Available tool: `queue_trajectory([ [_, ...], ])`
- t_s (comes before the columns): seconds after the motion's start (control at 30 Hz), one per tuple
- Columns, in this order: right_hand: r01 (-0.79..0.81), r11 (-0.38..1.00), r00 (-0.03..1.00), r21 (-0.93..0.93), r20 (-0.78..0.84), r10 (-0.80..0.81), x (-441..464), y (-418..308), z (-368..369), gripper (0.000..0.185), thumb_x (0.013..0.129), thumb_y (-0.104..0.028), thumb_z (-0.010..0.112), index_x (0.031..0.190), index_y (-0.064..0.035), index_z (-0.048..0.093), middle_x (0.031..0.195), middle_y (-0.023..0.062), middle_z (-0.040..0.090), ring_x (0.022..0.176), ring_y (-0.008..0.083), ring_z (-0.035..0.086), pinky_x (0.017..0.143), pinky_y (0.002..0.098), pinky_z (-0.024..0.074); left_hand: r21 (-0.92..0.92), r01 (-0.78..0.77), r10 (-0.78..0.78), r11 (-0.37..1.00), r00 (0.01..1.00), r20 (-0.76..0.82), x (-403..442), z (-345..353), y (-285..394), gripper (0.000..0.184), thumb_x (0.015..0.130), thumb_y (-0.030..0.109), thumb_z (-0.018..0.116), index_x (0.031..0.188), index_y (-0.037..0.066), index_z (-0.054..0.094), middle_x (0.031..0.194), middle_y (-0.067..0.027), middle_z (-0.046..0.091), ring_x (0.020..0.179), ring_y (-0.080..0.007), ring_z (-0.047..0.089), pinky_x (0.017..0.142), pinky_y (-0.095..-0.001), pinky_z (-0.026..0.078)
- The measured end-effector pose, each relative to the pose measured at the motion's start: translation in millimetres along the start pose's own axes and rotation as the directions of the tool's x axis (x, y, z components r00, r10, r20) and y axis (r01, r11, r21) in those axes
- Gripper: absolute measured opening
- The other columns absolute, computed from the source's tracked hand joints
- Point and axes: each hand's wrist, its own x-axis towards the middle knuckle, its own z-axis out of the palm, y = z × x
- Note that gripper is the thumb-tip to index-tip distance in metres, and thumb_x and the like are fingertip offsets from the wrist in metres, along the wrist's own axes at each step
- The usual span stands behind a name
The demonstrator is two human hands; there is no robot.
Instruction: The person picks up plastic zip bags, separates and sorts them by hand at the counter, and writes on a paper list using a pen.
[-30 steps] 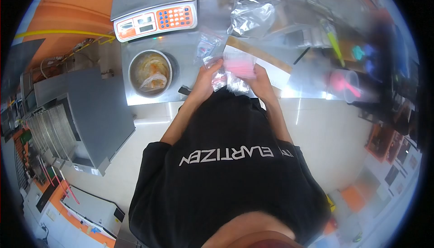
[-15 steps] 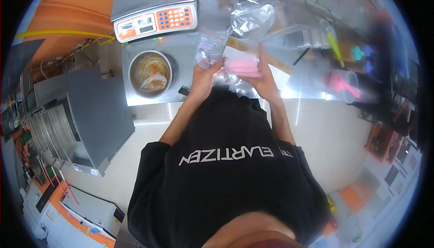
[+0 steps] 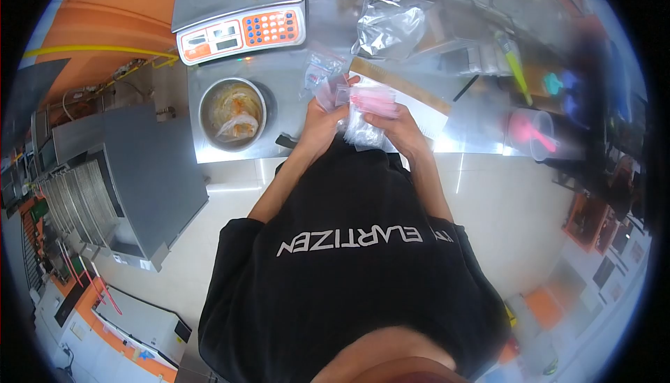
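A stack of small clear zip bags with pink top edges is gripped in my right hand, thumb on top. Close beside it, my left hand holds several more clear bags, with its fingers partly hidden behind them. The two bunches meet or overlap in front of my body. Another clear zip bag with small print lies on the steel counter just beyond my left hand. Under and behind the bags is a white sheet on a brown board.
A steel bowl with a plastic bag inside stands at left, below a weighing scale. A crumpled clear plastic bag lies at the back. A black stick, a yellow-green brush and a container with a pink spoon are at right.
The bags in my right hand have swung from a compact pink bunch to hang toward my body. My right fingers have curled in, and more bags now show in my left hand.
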Motion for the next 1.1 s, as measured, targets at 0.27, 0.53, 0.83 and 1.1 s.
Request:
queue_trajectory([
  [0.27,0.083,0.996,0.995,0.024,-0.061,-0.082,-3,-11,13,0.042,0.088,-0.008,0.076,0.127,0.0013,0.062,0.119,0.0064,0.067,0.11,0.0151,0.061,0.097,0.0289,0.0458,-0.057,0.026,-0.032,0.998,0.993,-0.111,-4,12,16,0.055,0.091,-0.004,0.063,0.143,-0.001,0.046,0.137,-0.0138,0.059,0.122,-0.0217,0.059,0.105,-0.037,0.047],
  [0.53,0.107,0.993,0.994,-0.056,0.024,-0.106,-6,-24,-8,0.049,0.086,-0.005,0.076,0.132,-0.0025,0.059,0.121,0.0047,0.066,0.113,0.015,0.06,0.101,0.03,0.0444,-0.198,0.274,-0.308,0.941,0.936,-0.172,-2,-12,3,0.033,0.093,0.001,0.064,0.126,-0.004,0.059,0.119,-0.0129,0.068,0.106,-0.0225,0.067,0.09,-0.037,0.055],
  [0.83,0.1,0.995,0.995,-0.012,-0.019,-0.1,0,-6,9,0.049,0.087,-0.01,0.076,0.132,-0.0006,0.059,0.118,0.0053,0.066,0.112,0.0151,0.061,0.098,0.0296,0.0468,0.038,0.085,-0.078,0.996,0.984,-0.16,-3,-8,-11,0.026,0.091,0.003,0.069,0.116,-0.003,0.064,0.109,-0.0102,0.07,0.097,-0.0187,0.068,0.086,-0.033,0.055],
  [1.1,0.059,0.997,0.993,-0.058,-0.097,-0.065,-3,-13,-2,0.045,0.088,-0.01,0.076,0.129,0.0,0.061,0.115,0.0033,0.067,0.104,0.0124,0.061,0.093,0.0287,0.047,-0.246,0.274,-0.321,0.93,0.93,-0.179,-2,-21,-6,0.029,0.095,0.013,0.063,0.12,-0.002,0.062,0.107,-0.0111,0.068,0.096,-0.0227,0.069,0.079,-0.0355,0.058],
])
